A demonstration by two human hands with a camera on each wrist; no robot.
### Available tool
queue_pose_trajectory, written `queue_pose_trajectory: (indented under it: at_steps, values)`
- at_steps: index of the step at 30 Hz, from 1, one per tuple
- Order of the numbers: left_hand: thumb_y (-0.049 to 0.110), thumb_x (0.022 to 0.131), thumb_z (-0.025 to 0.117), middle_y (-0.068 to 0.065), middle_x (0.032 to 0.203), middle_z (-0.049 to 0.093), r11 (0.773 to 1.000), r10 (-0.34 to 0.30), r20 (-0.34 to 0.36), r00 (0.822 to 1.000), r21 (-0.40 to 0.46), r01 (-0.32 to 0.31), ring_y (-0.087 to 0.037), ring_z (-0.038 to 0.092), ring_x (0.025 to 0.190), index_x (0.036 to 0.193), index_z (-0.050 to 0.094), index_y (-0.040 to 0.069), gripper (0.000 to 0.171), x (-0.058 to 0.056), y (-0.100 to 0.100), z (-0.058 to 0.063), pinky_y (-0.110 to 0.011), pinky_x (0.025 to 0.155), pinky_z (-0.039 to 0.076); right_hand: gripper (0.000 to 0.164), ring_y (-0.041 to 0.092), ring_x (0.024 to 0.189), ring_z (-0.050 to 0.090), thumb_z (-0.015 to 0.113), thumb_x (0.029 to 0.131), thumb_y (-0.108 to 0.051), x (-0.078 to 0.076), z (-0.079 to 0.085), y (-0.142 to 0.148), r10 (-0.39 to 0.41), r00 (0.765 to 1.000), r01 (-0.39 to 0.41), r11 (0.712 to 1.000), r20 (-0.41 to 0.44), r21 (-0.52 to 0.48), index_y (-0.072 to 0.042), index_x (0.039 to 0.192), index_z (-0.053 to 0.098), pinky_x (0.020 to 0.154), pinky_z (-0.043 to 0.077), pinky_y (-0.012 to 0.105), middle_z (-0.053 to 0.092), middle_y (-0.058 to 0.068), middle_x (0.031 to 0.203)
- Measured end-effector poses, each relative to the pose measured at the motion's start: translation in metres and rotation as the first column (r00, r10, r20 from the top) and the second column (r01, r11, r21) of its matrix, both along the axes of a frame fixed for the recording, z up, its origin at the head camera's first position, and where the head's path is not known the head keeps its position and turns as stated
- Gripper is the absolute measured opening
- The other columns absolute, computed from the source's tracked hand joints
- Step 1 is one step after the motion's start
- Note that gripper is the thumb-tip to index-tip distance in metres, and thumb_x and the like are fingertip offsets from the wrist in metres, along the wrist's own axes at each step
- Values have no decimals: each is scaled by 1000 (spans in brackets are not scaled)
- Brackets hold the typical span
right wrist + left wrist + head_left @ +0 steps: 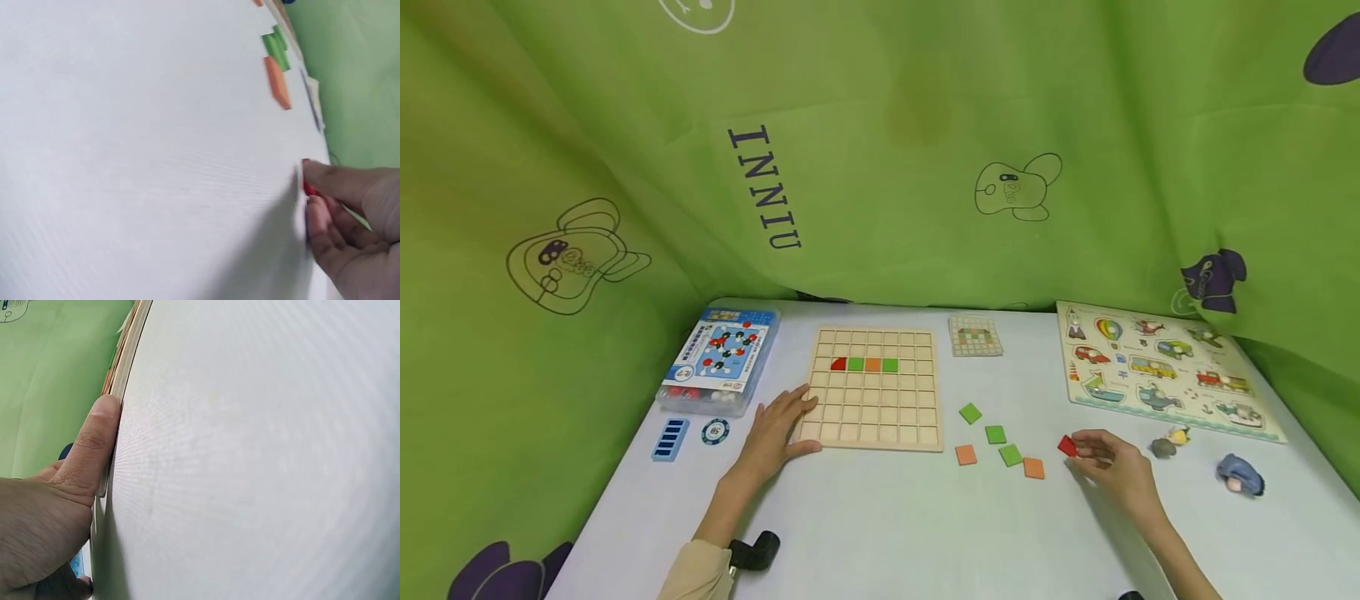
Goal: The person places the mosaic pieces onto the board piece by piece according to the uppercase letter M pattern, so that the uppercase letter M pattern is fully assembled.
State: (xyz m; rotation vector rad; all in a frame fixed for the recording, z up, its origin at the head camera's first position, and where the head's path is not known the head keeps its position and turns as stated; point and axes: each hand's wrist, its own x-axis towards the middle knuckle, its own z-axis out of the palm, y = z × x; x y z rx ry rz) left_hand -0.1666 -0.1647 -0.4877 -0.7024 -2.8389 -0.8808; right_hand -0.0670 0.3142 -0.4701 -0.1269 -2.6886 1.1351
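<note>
- The right hand point(1116, 471), at lower right of the head view, pinched a small red piece point(1067, 447) between thumb and fingers.
- The left hand point(772, 433), left of the frame's centre, had its thumb and fingers spread apart, touching the lower left corner of a wooden grid board point(880, 412).
- That board lay flat near the centre; a row across its upper part held a red quarter-round tile point(839, 364), then green, orange and green squares.
- Between board and right hand, right of centre, lay three green tiles point(996, 434) and two orange tiles point(1033, 468), apart from one another.
- A patterned card point(974, 335) lay beyond the tiles, just right of the board's upper corner.
- A vehicle puzzle point(1127, 387) lay at right.
</note>
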Motion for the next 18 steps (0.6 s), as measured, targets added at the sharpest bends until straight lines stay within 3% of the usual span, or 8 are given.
queue_pose_trajectory:
  at_steps: [9, 18]
  values:
    - [31, 74, 78, -18, 149, 37, 1000, -10, -5, 1000, 7, 10, -49, 30, 134, 131, 56, 2, 67, 2, 0, -1, -75, 102, 14, 23, -4, 67, 58, 78, 74, 5, -6, -10, -5, -100, 994, 101, 995, -31, 21, 4, 95, 68, 59, 48, 7, 70, 15, 84]
    - [32, 73, 78, -17, 149, 38, 1000, -6, -14, 1000, 0, 6, -49, 31, 134, 131, 56, 4, 67, 0, -2, -3, -75, 102, 15, 25, -5, 69, 56, 79, 75, 0, -18, -12, -9, -58, 997, 59, 998, -59, 15, 1, 98, 69, 61, 46, 5, 70, 12, 85]
